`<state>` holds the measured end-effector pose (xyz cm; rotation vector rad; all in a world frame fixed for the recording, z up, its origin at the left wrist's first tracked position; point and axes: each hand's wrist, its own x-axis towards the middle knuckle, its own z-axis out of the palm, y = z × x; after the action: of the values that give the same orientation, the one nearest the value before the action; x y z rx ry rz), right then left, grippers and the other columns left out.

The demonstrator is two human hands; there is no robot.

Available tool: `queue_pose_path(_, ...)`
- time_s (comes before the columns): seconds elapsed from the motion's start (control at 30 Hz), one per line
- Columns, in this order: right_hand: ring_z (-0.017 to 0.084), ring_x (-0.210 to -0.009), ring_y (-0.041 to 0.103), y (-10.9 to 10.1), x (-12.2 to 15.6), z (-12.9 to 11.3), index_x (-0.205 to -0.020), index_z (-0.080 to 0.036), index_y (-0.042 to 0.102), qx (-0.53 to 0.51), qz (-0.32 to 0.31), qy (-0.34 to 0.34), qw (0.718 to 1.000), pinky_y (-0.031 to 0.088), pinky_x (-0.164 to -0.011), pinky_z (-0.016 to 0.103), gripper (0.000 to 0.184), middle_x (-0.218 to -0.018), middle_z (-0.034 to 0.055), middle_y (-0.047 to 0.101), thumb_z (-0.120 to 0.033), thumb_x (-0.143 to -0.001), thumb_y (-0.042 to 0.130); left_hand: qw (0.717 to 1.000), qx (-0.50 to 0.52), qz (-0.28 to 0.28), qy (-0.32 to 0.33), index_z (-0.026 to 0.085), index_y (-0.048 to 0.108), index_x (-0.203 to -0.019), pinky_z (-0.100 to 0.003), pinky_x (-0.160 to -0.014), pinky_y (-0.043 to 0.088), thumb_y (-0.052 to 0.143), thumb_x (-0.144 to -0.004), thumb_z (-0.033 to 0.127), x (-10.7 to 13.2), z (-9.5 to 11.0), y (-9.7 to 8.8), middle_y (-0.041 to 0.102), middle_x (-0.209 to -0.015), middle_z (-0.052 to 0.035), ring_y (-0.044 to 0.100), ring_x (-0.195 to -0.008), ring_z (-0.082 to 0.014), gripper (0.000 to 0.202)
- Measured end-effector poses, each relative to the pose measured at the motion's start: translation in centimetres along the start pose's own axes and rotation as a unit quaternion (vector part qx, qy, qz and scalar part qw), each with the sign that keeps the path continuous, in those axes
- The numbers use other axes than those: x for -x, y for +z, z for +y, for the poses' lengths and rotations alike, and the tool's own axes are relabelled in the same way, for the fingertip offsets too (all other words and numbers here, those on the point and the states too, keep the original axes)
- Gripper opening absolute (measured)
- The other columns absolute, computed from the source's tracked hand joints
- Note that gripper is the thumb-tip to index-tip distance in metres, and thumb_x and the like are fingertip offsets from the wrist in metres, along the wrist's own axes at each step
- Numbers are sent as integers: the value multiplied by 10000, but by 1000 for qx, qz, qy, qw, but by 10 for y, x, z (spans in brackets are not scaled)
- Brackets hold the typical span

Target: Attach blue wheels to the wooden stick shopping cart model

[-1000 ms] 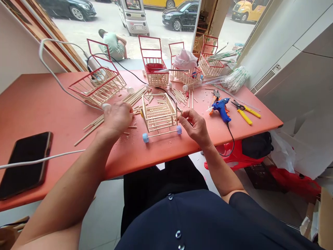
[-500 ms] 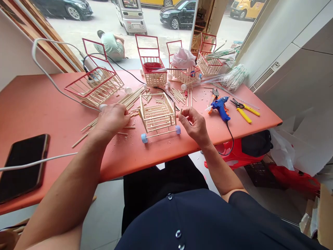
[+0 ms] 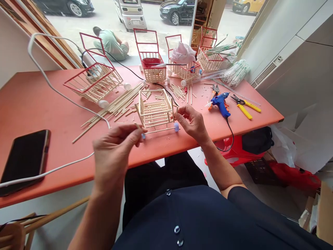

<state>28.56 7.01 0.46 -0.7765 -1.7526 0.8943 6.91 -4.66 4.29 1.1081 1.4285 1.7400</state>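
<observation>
A small cart of bare wooden sticks with blue wheels stands on the orange table in front of me. My left hand is raised near the table's front edge, its fingers pinched on a short wooden stick. My right hand hovers just right of the cart, fingers curled and pinched on another short stick. Loose wooden sticks lie scattered to the left of the cart.
Several red-framed stick carts stand along the back. A blue glue gun, yellow-handled pliers and cutters lie right. A black phone with a white cable lies left. A person crouches outside the window.
My left hand has lifted off the pile of sticks and come back toward me with a short stick. The right hand stays beside the cart.
</observation>
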Motion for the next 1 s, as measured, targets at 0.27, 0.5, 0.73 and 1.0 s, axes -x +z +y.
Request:
queue_pose_path(0.27,179,-875,744,0,2,-5,-955,-231,637,-11,-30,-7,999,576,-797,320,486,-914,28,750,-709,-1022,694,995,-80,61,27,183,824,-870,-249,-435,420,843,-825,285,2,-18,50,779,-734,-13,534,-434,-86,113)
queue_pose_path(0.5,147,-808,715,2,3,-2,-954,-216,641,-8,-24,-55,998,547,-734,281,405,-866,5,723,-602,-1070,677,988,-137,62,35,186,846,-877,-226,-430,423,835,-821,272,-4,-21,53,797,-752,5,539,-429,-71,103)
queue_pose_path(0.73,143,-811,715,2,2,-1,-963,-213,638,-3,-25,-60,998,543,-742,277,398,-875,6,734,-593,-1073,684,983,-166,60,54,194,846,-895,-235,-491,471,814,-852,250,-5,-25,52,766,-714,25,571,-451,-80,77)
queue_pose_path(1.0,149,-827,723,2,3,0,-966,-217,626,0,-28,-58,998,545,-751,285,379,-878,7,733,-575,-1081,672,980,-173,58,78,195,844,-895,-238,-509,463,832,-850,257,-6,-30,53,785,-755,12,584,-467,-82,77)
